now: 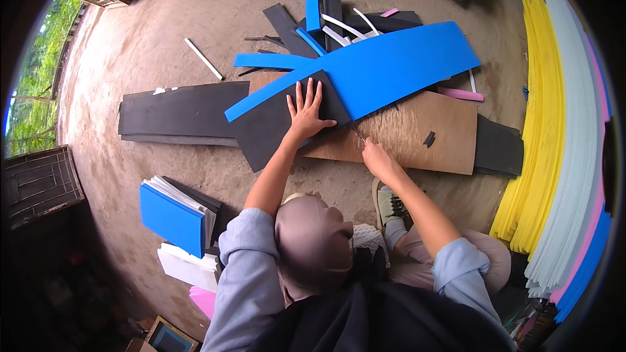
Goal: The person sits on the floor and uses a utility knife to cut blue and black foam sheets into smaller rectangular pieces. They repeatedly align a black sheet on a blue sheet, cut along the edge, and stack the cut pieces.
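Note:
My left hand (305,112) lies flat with its fingers spread on a black foam sheet (261,135), pressing it down over a long blue foam sheet (407,62). Both rest slantwise across a brown wooden board (433,132). Closed around a thin knife (357,133), my right hand (380,158) is just off the near edge of the blue sheet, close to the black sheet's right corner. Most of the knife's handle is hidden in my fingers.
Black sheets (182,112) lie under the board. Beyond are blue, black and white offcuts (280,60). Cut blue sheets (171,216) and white pieces (189,266) are stacked at left. Tall piles of yellow sheets (541,117) and pale sheets (577,137) stand at right.

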The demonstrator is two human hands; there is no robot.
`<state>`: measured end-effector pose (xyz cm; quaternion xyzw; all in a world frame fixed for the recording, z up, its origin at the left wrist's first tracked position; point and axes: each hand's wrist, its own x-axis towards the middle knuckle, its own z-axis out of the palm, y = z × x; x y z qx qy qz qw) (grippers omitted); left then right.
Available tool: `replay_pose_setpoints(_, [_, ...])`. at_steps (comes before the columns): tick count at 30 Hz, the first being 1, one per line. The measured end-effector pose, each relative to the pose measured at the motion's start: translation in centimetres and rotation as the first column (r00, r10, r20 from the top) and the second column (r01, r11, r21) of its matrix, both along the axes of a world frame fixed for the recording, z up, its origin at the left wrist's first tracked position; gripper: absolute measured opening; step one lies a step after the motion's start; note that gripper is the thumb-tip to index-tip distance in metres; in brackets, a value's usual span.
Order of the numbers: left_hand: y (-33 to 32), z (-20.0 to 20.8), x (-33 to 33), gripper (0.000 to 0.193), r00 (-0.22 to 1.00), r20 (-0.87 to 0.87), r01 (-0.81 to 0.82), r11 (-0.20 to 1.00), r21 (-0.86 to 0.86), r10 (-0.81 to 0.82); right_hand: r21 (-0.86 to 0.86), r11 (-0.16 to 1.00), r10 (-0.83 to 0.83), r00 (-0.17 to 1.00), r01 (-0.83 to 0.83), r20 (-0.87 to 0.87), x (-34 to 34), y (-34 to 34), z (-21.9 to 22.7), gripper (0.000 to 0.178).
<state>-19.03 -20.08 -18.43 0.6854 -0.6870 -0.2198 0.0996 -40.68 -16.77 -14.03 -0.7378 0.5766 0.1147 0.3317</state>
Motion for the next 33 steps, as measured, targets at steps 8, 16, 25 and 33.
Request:
replay_pose_setpoints(8, [0.8,0.4,0.7,0.109,1.0,-0.005,0.018,0.984,-0.178,-0.02,0.41,0.905,-0.188,0.973,0.119,0.133,-0.6,-5.1,5.2,0.024])
replay_pose_setpoints(16, [1.9,3.1,-0.5,0.107,0.992,0.117,0.059,0.984,-0.171,-0.039,-0.167,0.95,-0.21,0.935,0.264,0.286,3.8,-12.3,0.8,0.022])
replay_pose_setpoints(25, [1.0,3.0,0.6,0.102,0.989,0.146,0.057,0.991,-0.118,-0.04,-0.191,0.931,-0.238,0.913,0.312,0.332,5.3,-12.2,-2.7,0.02])
replay_pose_setpoints(33, [-0.6,3.0,1.0,0.104,0.983,0.174,0.075,0.988,-0.133,-0.051,-0.209,0.935,-0.214,0.926,0.286,0.311,4.9,-12.7,-2.9,0.02])
